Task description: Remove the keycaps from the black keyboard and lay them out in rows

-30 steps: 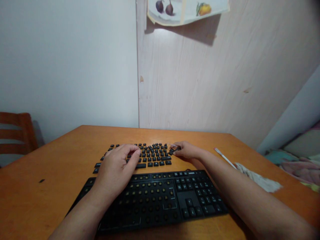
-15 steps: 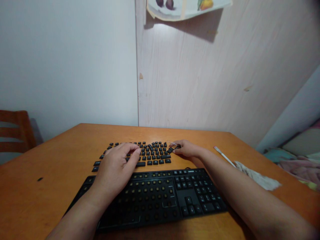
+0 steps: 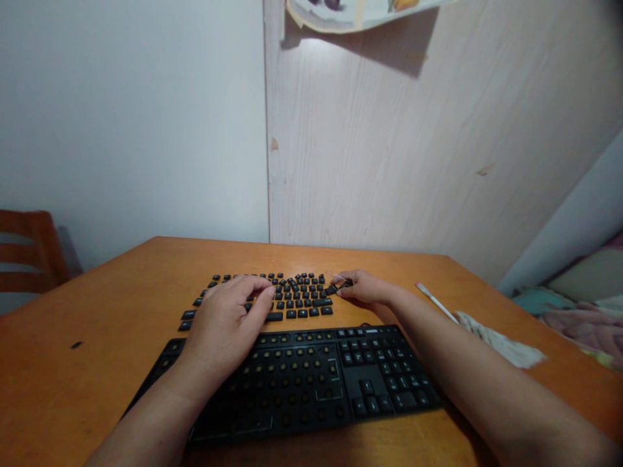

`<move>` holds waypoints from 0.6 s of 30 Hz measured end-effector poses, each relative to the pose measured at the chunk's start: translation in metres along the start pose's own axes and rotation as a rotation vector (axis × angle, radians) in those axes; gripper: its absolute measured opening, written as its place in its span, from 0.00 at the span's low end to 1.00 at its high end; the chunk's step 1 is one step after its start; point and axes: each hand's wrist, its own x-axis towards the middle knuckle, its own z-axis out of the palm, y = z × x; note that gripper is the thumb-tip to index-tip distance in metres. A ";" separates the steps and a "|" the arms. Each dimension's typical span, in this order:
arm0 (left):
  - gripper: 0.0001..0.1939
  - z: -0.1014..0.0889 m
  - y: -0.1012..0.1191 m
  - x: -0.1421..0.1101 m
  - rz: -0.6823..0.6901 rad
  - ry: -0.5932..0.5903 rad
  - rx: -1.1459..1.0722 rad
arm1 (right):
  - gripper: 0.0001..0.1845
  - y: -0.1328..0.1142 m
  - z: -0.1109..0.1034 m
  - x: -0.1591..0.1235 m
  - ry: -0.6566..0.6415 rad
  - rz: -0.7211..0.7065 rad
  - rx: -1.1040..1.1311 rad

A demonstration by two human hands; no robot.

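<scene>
Right hand (image 3: 361,287): fingers grip a dark piece (image 3: 347,283); the black keycap (image 3: 331,290) at their tips now sits straighter, nearer the loose keycaps (image 3: 302,312). Left hand (image 3: 224,306): fingers remain curled; grip cannot be determined.

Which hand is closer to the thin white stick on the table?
Right. The right hand is left of the white stick; the left hand is farther off, by the loose keycaps.

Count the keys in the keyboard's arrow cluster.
4 on the keyboard: the up-arrow key stands alone on top; below it, the left-arrow key, the down-arrow key and the right-arrow key form a row. None seems hidden.
</scene>
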 end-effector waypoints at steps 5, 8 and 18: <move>0.13 -0.001 0.001 0.000 -0.004 -0.008 -0.006 | 0.18 0.000 -0.002 -0.001 -0.003 0.007 0.007; 0.13 -0.001 0.001 0.000 -0.002 -0.011 -0.003 | 0.17 -0.003 -0.003 -0.004 -0.006 0.011 0.020; 0.13 0.001 0.000 0.001 0.014 -0.038 0.001 | 0.16 -0.002 -0.004 -0.002 -0.007 0.002 -0.002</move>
